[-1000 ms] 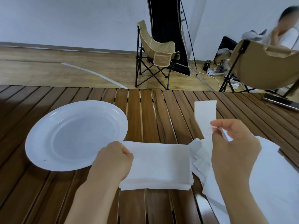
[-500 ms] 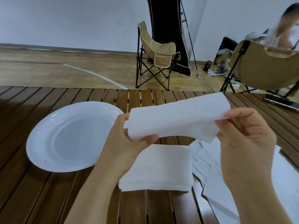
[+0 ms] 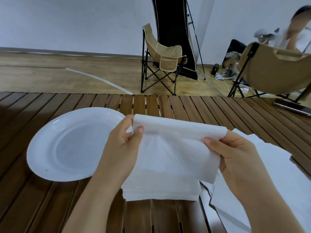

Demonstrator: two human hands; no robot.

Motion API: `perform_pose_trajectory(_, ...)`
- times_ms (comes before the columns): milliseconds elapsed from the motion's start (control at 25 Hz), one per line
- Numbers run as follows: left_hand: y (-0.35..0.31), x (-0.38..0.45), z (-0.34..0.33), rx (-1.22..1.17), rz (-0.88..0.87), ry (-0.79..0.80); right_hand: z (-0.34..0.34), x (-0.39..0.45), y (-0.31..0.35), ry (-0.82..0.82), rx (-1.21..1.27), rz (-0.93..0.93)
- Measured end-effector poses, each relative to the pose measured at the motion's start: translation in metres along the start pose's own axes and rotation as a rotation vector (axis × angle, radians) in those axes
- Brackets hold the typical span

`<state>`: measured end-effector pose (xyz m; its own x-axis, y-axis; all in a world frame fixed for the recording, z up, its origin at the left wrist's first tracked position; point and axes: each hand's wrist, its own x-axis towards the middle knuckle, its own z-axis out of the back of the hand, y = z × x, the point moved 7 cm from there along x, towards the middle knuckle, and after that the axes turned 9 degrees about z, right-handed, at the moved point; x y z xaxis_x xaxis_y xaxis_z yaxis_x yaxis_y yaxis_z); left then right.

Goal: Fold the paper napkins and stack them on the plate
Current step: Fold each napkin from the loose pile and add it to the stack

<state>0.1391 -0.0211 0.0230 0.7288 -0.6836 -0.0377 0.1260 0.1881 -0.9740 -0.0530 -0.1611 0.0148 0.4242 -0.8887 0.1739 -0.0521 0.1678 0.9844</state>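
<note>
On the left of the slatted wooden table (image 3: pixel 42 207) lies a white plate (image 3: pixel 50 135); nothing lies in it. Its right rim is partly hidden behind the left hand (image 3: pixel 121 145).

The left hand pinches the upper left corner of a white paper napkin (image 3: pixel 173 148): the thumb lies on the near side of the sheet and the other fingers are behind it. The napkin is held up in the air, between the two hands, over the table. Its upper edge is rolled over in a soft fold and runs from the left hand down a little to the right hand, and the rest of the sheet hangs toward the person.

Under the hanging napkin, on the table, lies a stack of napkins (image 3: pixel 161 190), flat and with tidy edges. It is just beside the plate, to its right, and does not touch it as far as I can see.

The right hand (image 3: pixel 235 158) grasps the right edge of the held napkin, with the thumb on the near side and curled fingers behind. To the right of this hand, loose white sheets (image 3: pixel 269 182) lie spread on the table, some overlapping.

Behind the table, on the wooden floor, stands a beige folding chair (image 3: pixel 161 59), and a second beige chair (image 3: pixel 276 69) is at the far right.
</note>
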Motion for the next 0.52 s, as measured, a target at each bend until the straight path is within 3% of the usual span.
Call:
perform_pose_trajectory(280, 0.008, 0.001, 0.001, -0.075, 0.097, 0.038, 0.011, 0.002, -0.010, -0.054, 0.004, -0.077)
perform_pose_trajectory(520, 0.047, 0.010, 0.002, -0.110, 0.409, 0.021, 0.012, 0.002, -0.019, -0.009, -0.103, -0.110)
